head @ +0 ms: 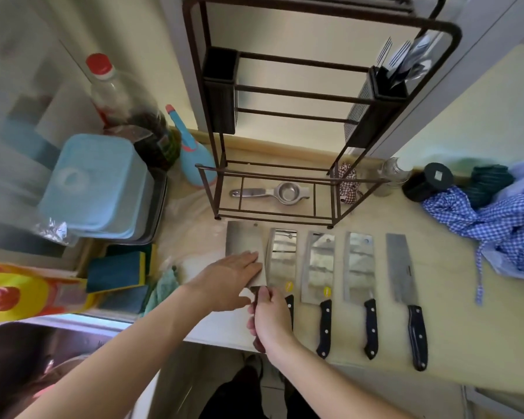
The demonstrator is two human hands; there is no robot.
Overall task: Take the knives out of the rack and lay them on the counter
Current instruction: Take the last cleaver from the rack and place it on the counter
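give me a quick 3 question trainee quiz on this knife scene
1. How many cleavers lie on the counter, counting the one being handled?
2. True or false: the left hand rests flat on the blade of the leftmost cleaver.
3. What lies on the bottom shelf of the rack? A) lemon squeezer B) ladle C) whisk

Key:
1. Five.
2. True; the right hand grips its handle.
3. A, the lemon squeezer.

Glossy steel cleaver blades [318, 267] — matt black handles [371, 328] — smooth pale counter [454, 297]
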